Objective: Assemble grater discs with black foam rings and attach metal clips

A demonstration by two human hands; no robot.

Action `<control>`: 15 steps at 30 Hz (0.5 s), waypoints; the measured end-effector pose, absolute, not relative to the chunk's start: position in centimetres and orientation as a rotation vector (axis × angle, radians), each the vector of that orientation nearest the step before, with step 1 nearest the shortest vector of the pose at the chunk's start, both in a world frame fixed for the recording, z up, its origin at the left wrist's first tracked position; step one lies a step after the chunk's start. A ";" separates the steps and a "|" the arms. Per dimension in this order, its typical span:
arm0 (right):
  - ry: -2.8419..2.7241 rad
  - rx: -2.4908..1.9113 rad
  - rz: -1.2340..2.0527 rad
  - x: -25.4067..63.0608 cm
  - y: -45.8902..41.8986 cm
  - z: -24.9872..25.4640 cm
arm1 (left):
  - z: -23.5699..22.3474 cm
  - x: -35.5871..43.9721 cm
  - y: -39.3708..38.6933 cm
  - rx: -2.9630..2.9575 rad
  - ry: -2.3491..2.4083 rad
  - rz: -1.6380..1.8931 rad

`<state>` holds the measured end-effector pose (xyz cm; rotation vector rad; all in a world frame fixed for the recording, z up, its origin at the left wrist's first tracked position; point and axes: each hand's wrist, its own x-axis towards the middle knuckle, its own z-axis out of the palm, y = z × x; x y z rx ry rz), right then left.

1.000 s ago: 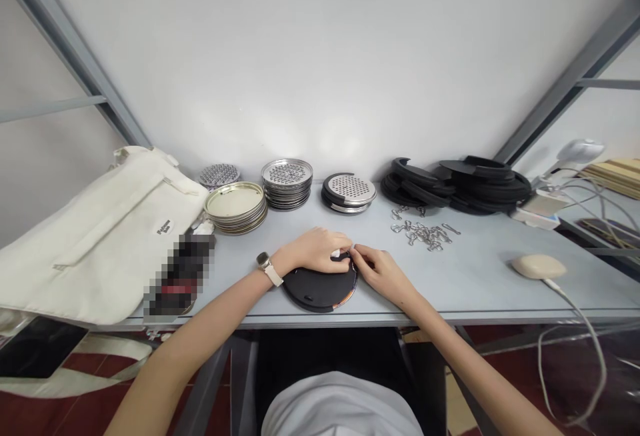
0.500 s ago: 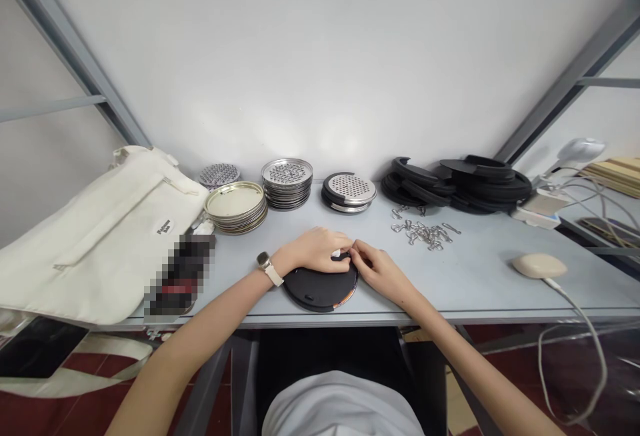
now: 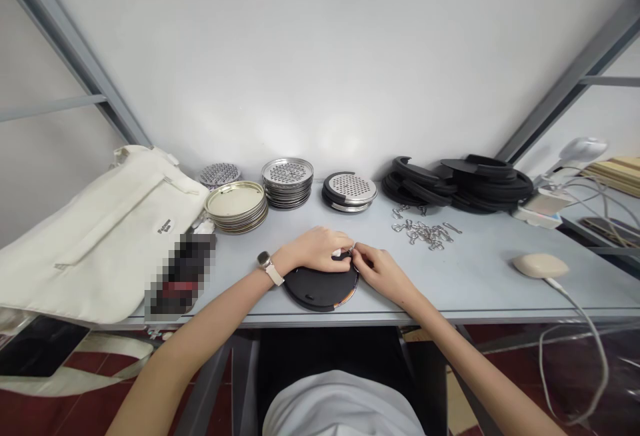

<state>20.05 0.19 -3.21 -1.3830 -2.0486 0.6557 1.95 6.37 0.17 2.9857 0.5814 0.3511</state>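
While left hand [image 3: 319,249] steadies black disc [image 3: 320,287], grip unclear, right hand [image 3: 381,273] still pinches its two o'clock edge; barely shifted, so work stays there

A pale-strapped watch [image 3: 271,269] and white top [image 3: 343,404] are worn.

Disc [image 3: 316,289]: smooth, matt, plastic-looking. Stacked plates [image 3: 234,200]: glossy metal. Bag [image 3: 113,243]: matt cloth.
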 end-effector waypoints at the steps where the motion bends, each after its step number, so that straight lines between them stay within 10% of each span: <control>1: -2.048 -1.390 0.651 20.0 0.2 -3.2 | 0.2 2.0 6.4 2.986 0.581 0.352; 15: -2.069 -1.409 0.590 19.9 0.2 -3.3 | 0.3 2.1 6.3 2.976 0.589 0.343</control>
